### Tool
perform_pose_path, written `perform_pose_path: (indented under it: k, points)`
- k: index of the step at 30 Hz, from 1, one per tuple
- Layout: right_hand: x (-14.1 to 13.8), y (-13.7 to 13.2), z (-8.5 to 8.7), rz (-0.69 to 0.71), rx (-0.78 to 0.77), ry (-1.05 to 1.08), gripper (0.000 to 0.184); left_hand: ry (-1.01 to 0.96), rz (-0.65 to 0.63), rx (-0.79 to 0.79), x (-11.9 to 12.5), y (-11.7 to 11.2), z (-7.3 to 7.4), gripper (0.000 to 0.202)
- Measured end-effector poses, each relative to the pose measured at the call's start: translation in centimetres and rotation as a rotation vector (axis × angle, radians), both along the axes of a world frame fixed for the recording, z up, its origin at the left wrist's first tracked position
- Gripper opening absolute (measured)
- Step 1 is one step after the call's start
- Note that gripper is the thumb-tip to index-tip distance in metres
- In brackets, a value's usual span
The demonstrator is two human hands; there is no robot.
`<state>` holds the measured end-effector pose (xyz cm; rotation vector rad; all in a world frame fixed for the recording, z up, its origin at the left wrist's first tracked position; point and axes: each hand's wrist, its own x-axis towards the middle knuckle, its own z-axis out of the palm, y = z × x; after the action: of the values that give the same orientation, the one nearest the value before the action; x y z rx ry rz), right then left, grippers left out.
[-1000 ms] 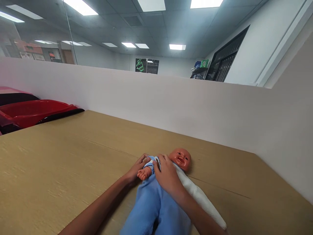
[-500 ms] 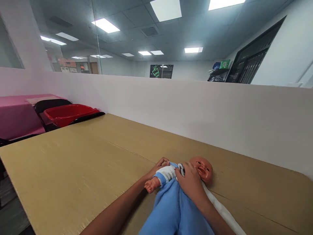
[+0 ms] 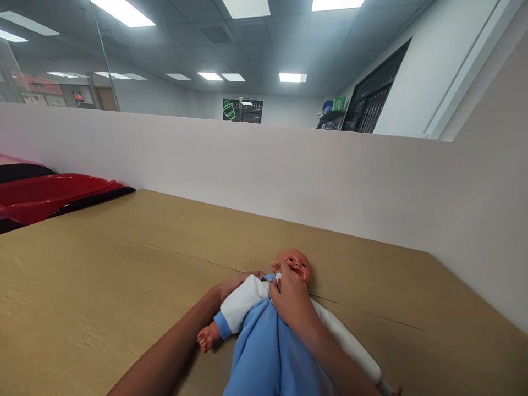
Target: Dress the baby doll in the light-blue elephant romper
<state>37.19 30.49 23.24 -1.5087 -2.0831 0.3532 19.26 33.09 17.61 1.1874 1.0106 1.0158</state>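
Working at the collar (image 3: 269,277) of the doll (image 3: 264,330), face up on the table (image 3: 103,286). By my reckoning, both sleeves (image 3: 245,297) are on and the visible legs covered; the neckline may remain, whether closed I can't tell. Right hand (image 3: 292,300): one finger up by the cheek; pinching unclear. Left hand (image 3: 239,281) partly hidden behind a sleeve, grip unreadable. Feet cut off below.

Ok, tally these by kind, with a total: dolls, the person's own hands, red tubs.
Doll: 1
Hands: 2, left hand and right hand
Red tub, partly cut off by the frame: 1
Total: 4
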Motion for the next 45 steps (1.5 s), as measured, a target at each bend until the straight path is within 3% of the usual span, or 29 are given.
perform_pose_path:
  k: [4,8,12,15,20,24,28,30,32,35,37,40,42,45]
  points:
    - [0.8,-1.6,1.1,0.059,-0.067,0.11,0.017,-0.167,-0.305,-0.215,-0.6,0.7,-0.4,0.026]
    - [2.0,-3.3,1.8,0.045,-0.13,0.154,0.019,-0.264,-0.414,-0.26,-1.1,0.7,-0.4,0.029]
    - [3.8,-4.6,1.7,0.083,-0.323,0.241,0.032,-0.283,-0.499,-0.236,-1.4,0.3,0.2,0.026]
    - [6.0,-5.1,1.4,0.134,-0.397,0.289,0.038,-0.26,-0.512,-0.197,-1.4,0.1,0.6,0.029]
    - [11.5,-6.2,0.7,0.168,-0.428,0.148,0.041,-0.136,-0.487,-0.091,-1.7,-0.3,1.2,0.021]
    - [14.8,-8.1,0.0,0.251,-0.521,0.252,0.033,0.014,-0.455,0.019,-2.7,-0.2,2.3,0.02]
    - [16.9,-10.3,-1.1,0.179,-0.317,0.187,0.035,0.178,-0.384,0.143,-2.9,-0.3,5.1,0.023]
    - [18.5,-11.4,-2.2,0.117,-0.153,0.086,0.044,0.29,-0.319,0.244,-1.8,-1.3,7.2,0.023]
    - [20.6,-12.4,-3.6,0.058,-0.054,-0.003,0.058,0.517,-0.257,0.453,0.4,-3.2,9.3,0.023]
    - [23.6,-13.4,-5.7,0.055,-0.139,-0.001,0.076,0.762,-0.313,0.8,5.2,-6.4,11.2,0.015]
    - [25.0,-13.6,-6.7,0.051,-0.209,0.101,0.071,0.989,-0.38,0.9,8.5,-7.6,11.1,0.019]
    - [25.8,-13.1,-6.9,-0.02,-0.254,0.283,0.054,1.259,-0.503,0.964,12.0,-7.8,9.3,0.023]
    - [25.7,-12.3,-6.1,-0.077,-0.259,0.427,0.049,1.323,-0.521,1.013,13.0,-7.3,8.0,0.021]
    - [24.8,-10.7,-4.1,-0.125,-0.198,0.641,0.048,1.234,-0.511,1.166,12.9,-6.8,6.7,0.019]
